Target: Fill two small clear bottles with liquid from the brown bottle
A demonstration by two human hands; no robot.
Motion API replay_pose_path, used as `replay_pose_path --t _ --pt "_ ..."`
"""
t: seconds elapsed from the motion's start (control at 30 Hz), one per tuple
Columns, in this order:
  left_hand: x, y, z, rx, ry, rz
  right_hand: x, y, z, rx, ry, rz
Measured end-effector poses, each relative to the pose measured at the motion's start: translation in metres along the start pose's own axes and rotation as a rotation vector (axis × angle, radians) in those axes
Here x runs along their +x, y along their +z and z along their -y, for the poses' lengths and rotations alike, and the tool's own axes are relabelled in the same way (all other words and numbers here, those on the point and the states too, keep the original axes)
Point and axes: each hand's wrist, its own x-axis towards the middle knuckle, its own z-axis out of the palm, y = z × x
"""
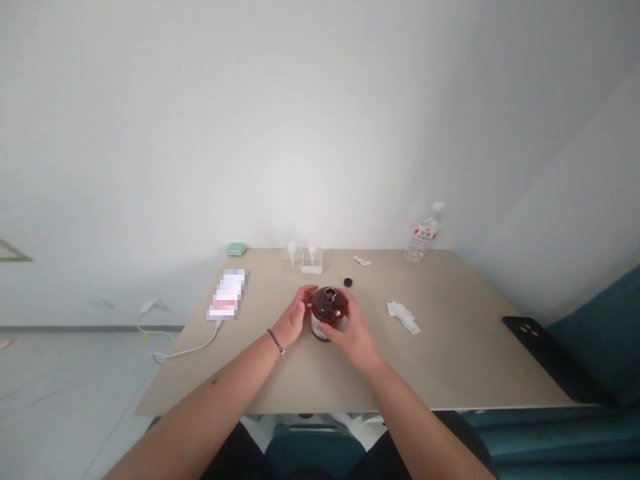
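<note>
Left hand (295, 317): fingers curled and slightly spread, cupping the left side of the brown bottle (329, 313), fingertips at its shoulder. Right hand (353, 331): fingers wrapped round the right side and front of the bottle, closed on it.

Bottle stands upright at mid-table (450, 360), long axis vertical, open mouth pointing up, no cap fitted. Contents appear dark red-brown; fill level cannot be told. White label partly visible low on the front.

Small black cap (348, 283) lies on the table just behind and right of the bottle, apart from it. Two small clear containers (304, 259) stand further back; contents cannot be told. Clear plastic water bottle (424, 234) stands at the far right corner, capped.
</note>
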Motion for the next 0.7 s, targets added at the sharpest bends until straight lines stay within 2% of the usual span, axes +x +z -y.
replay_pose_path --t 0.2,0.3,0.57,0.7 --pt "0.008 -0.001 0.008 -0.087 -0.085 -0.185 0.029 -0.01 -0.007 -0.166 -0.095 -0.058" --pt "0.011 0.0 0.01 -0.081 -0.088 -0.231 0.046 -0.01 -0.014 -0.295 -0.138 -0.104" --pt "0.01 0.0 0.004 0.199 -0.088 -0.189 0.09 -0.012 -0.034 -0.541 -0.044 -0.218" --pt "0.011 0.001 -0.003 0.303 -0.114 -0.102 0.103 -0.015 -0.043 -0.585 -0.027 -0.296"
